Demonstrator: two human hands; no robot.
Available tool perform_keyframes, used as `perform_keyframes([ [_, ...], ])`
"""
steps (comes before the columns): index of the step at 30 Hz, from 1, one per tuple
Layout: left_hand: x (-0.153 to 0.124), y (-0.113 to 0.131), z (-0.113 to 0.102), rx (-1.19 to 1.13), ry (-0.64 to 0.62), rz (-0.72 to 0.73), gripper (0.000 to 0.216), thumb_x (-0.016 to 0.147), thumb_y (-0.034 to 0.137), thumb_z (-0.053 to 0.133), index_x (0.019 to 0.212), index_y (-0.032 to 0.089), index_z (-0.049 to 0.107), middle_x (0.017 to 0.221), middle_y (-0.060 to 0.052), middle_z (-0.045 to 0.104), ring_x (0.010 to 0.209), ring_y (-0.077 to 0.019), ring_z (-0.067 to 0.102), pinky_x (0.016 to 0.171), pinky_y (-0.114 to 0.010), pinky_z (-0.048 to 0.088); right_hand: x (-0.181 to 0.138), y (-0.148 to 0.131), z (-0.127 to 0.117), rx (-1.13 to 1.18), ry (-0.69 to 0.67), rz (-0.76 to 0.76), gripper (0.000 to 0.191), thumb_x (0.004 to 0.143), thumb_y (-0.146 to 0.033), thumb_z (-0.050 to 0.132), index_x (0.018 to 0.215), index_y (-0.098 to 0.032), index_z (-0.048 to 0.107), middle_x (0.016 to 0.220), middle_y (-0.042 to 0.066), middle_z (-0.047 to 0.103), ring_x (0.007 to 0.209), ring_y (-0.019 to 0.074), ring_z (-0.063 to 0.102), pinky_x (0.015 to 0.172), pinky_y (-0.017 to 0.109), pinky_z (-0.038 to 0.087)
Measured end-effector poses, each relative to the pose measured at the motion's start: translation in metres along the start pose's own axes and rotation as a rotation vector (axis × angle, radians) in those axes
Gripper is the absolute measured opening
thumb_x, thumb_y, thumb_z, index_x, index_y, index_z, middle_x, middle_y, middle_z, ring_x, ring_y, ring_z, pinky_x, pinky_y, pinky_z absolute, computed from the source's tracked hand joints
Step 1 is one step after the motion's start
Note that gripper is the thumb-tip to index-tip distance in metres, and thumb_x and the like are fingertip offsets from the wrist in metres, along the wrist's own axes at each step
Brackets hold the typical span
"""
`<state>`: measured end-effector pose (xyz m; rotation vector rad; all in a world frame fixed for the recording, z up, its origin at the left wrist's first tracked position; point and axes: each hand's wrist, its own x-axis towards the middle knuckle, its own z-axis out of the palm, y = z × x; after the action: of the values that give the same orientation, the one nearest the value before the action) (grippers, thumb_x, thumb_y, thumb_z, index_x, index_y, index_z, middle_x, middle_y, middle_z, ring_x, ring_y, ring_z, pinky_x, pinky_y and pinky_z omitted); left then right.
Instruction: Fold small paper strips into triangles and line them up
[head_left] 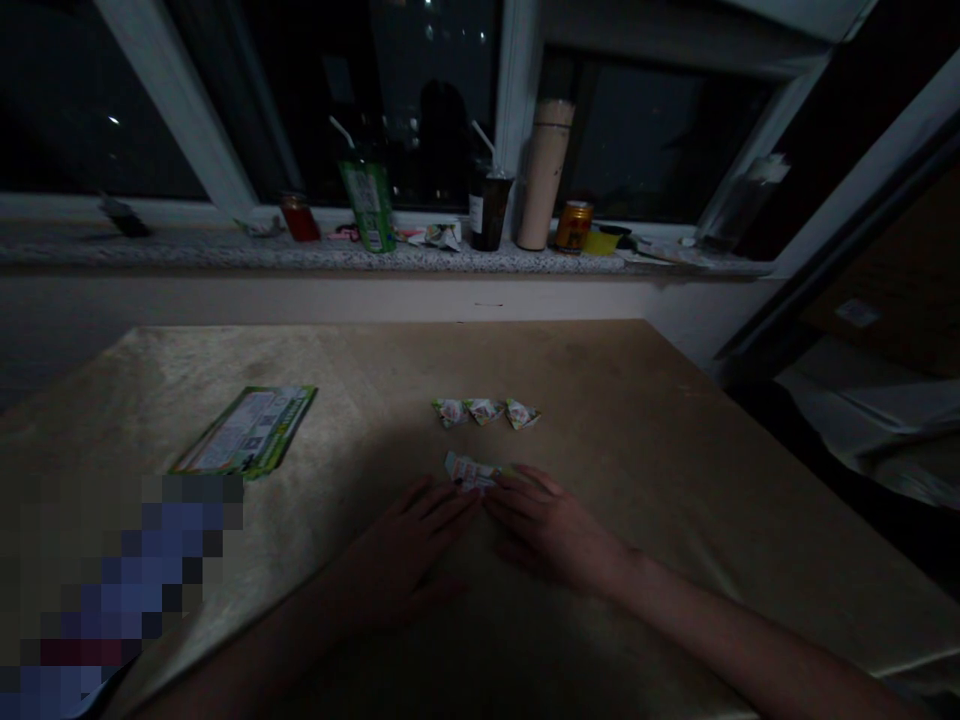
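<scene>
Both my hands rest on a tan table (615, 400), fingertips meeting over a small folded printed paper (471, 470). My left hand (405, 550) lies with fingers stretched toward the paper's near edge. My right hand (544, 525) presses its fingertips on the paper's right side, fingers extended and close together. Just beyond the paper, three small folded paper pieces (485, 411) sit in a row. The light is dim, so the exact finger contact is hard to make out.
A stack of green printed leaflets (247, 430) lies at the left of the table. The stone windowsill (187, 250) behind holds a green carton with straw (367, 200), a dark cup (489, 208), a tall flask (546, 175), a can (574, 226) and a red jar (300, 216).
</scene>
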<state>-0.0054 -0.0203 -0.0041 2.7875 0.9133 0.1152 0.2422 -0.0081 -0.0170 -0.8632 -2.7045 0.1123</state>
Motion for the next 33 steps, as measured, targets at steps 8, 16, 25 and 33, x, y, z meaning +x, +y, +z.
perform_keyframes([
  [8, -0.001, 0.010, 0.002, -0.035, 0.022, -0.026, 0.071, 0.092, 0.049, 0.044, 0.149, 0.019, 0.013, 0.153, -0.007, 0.023, 0.139, -0.0250, 0.021, 0.115, -0.044, 0.012, 0.000, -0.032, 0.019, -0.096, 0.075, 0.205, 0.043, 0.090, -0.028, 0.051, 0.128, -0.009, 0.052, 0.128, 0.016, 0.057, 0.122, 0.0270, 0.050, 0.110, 0.045, 0.035],
  [16, -0.002, 0.011, 0.006, -0.064, 0.020, -0.057, 0.073, 0.090, 0.047, 0.049, 0.148, 0.017, 0.016, 0.153, -0.008, 0.020, 0.138, -0.0253, 0.023, 0.114, -0.040, 0.019, -0.003, -0.025, 0.010, 0.145, 0.052, 0.246, 0.049, 0.085, -0.027, 0.053, 0.130, -0.009, 0.050, 0.132, 0.013, 0.054, 0.121, 0.0249, 0.052, 0.106, 0.039, 0.041],
  [25, -0.003, 0.008, 0.007, -0.057, 0.015, -0.038, 0.077, 0.089, 0.049, 0.049, 0.149, 0.019, 0.012, 0.153, -0.007, 0.021, 0.138, -0.0275, 0.022, 0.114, -0.045, 0.015, -0.010, -0.019, 0.011, 0.158, 0.144, 0.203, 0.041, 0.087, -0.027, 0.053, 0.126, -0.016, 0.054, 0.127, 0.011, 0.059, 0.121, 0.0233, 0.052, 0.110, 0.044, 0.034],
  [33, -0.004, 0.008, 0.005, -0.084, 0.027, -0.039, 0.077, 0.088, 0.049, 0.049, 0.149, 0.022, 0.011, 0.153, -0.007, 0.021, 0.138, -0.0283, 0.024, 0.114, -0.046, 0.016, -0.009, -0.017, 0.012, 0.156, 0.140, 0.253, 0.039, 0.087, -0.028, 0.053, 0.123, -0.015, 0.057, 0.124, 0.011, 0.061, 0.115, 0.0236, 0.057, 0.105, 0.039, 0.042],
])
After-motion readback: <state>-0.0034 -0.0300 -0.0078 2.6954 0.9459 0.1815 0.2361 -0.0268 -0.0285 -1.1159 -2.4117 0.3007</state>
